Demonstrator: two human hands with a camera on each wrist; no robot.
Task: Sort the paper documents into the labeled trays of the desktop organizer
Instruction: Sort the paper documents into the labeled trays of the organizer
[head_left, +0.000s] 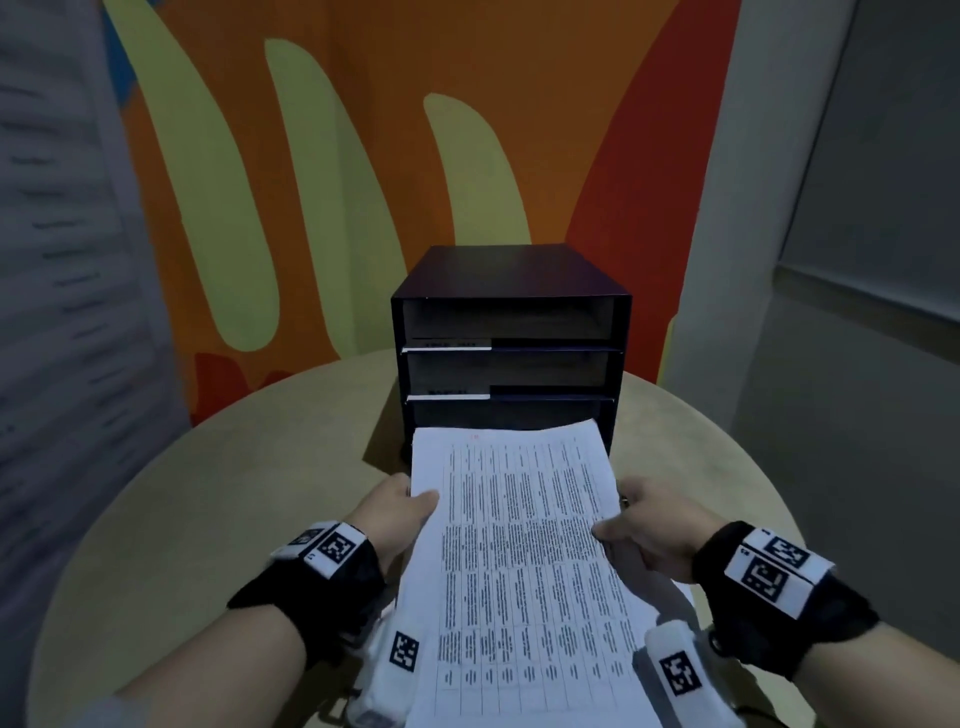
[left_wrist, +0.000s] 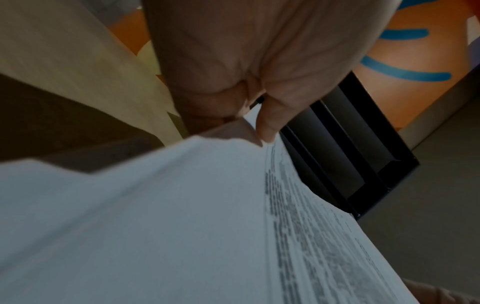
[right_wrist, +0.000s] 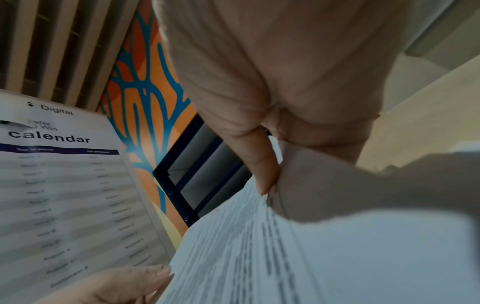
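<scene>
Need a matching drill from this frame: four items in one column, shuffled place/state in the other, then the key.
Things:
1. printed document
2. desktop organizer
3. left hand
4. right hand

States:
A. stands at the far side of the round table
B. pinches the sheet's right edge
C. far edge at the bottom tray's mouth
D. pinches the sheet's left edge

Pairs: 1-C, 2-A, 3-D, 4-B

Paper sheet (head_left: 524, 545) before organizer (head_left: 511, 332) on table (head_left: 208, 493), between hands.
</scene>
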